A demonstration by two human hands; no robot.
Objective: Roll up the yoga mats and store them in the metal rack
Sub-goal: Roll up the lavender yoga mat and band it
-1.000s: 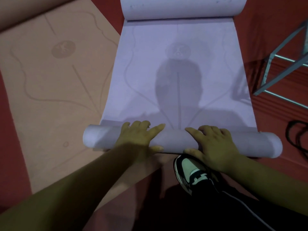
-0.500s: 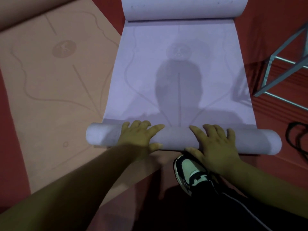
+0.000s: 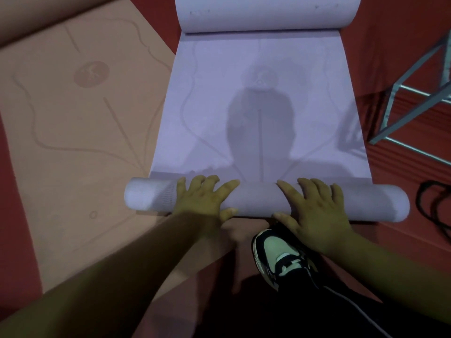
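While the lilac yoga mat (image 3: pixel 263 106) lies stretched away from the viewer on a red floor (image 3: pixel 390 32), its near end is wound into a tight near roll (image 3: pixel 258 198) that runs left to right directly under both of the person's hands. The left hand (image 3: pixel 202 201) rests on top of the left half of this roll, fingers spread and draped over its crown toward the flat part of the mat, thumb tucked against the near side. The right hand (image 3: pixel 317 211) mirrors it on the right half, fingers fanned and fairly straight, thumb low on the near side. Neither hand is clenched; both press flat on the roll rather than closing around it. A short stretch of bare roll shows between the two hands, and each end of the roll sticks out past the hands.

At the top of the view, the mat's far end curls up into a second, fatter far roll (image 3: pixel 263 13). A peach yoga mat (image 3: pixel 73 130) lies unrolled on the floor to the left, its edge passing under the lilac roll's left end. The metal rack (image 3: pixel 412 114) stands at the right edge, apart from the lilac mat. Just behind the right hand is the person's black and white shoe (image 3: pixel 278 252). A black cord (image 3: pixel 420 200) loops on the floor to the far right.
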